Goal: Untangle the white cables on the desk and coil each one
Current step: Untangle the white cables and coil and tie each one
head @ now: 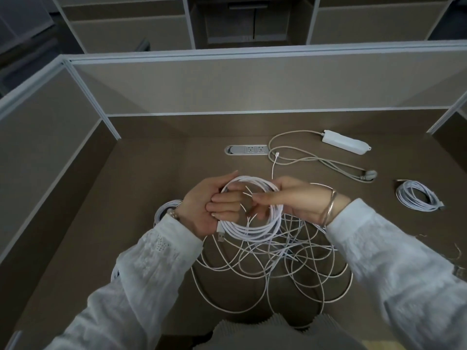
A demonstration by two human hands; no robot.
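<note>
Sleeves hide part of the tangled cables (pixel 290 261) on your desk (pixel 126 223). Your left hand (pixel 204 208) and right hand (pixel 293 200) grip the coil (pixel 252 229) above them; a finished coil (pixel 417 197) lies right.

What I can't quite see
My left hand (pixel 202 205) covers part of the coil (pixel 252 210); my left sleeve (pixel 141 269) hides half of another coiled cable (pixel 164 210); the tangle (pixel 278 269) runs beneath my right sleeve (pixel 379 261)

Grey power strip (pixel 345 142) with cord, desk socket panel (pixel 246 149), beige partition wall (pixel 252 84).
</note>
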